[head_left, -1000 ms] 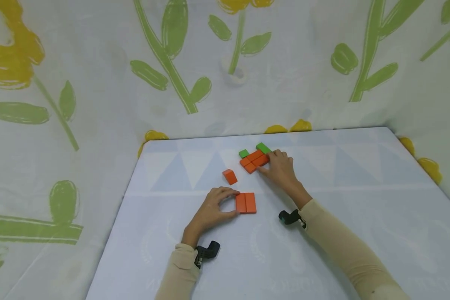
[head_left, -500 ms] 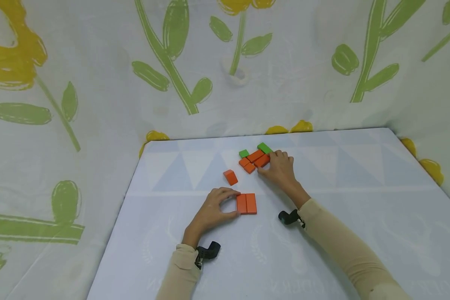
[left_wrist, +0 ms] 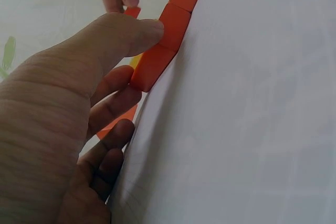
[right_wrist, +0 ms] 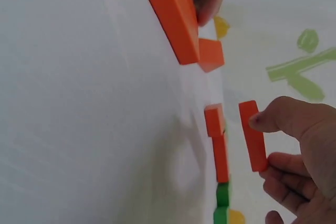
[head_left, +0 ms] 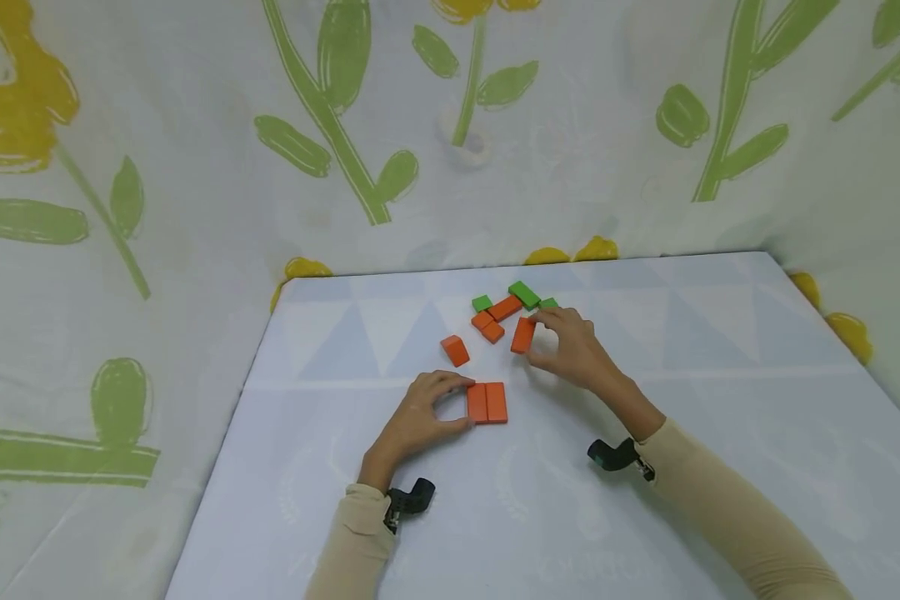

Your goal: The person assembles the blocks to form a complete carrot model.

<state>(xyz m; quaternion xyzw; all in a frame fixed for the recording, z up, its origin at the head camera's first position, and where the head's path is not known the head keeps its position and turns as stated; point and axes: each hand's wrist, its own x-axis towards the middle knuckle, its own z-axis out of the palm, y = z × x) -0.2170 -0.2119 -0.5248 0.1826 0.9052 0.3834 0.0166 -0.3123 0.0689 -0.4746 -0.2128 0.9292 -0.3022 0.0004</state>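
My left hand holds a pair of flat orange blocks lying side by side on the table, thumb and fingers at their left edge. The left wrist view shows the thumb against the orange pair. My right hand pinches one orange block and holds it on edge just off the table. In the right wrist view that orange block sits between the thumb and fingers of my right hand. Behind it lie a long orange block and small orange blocks.
A single orange block lies left of the group. Green blocks sit at the back of the group. The white table ends in a flower-print cloth wall at the back and sides.
My right hand has pulled one orange block out of the far group and lifted it nearer to me. A small green block behind it is now uncovered. The left hand has stayed on the pair.
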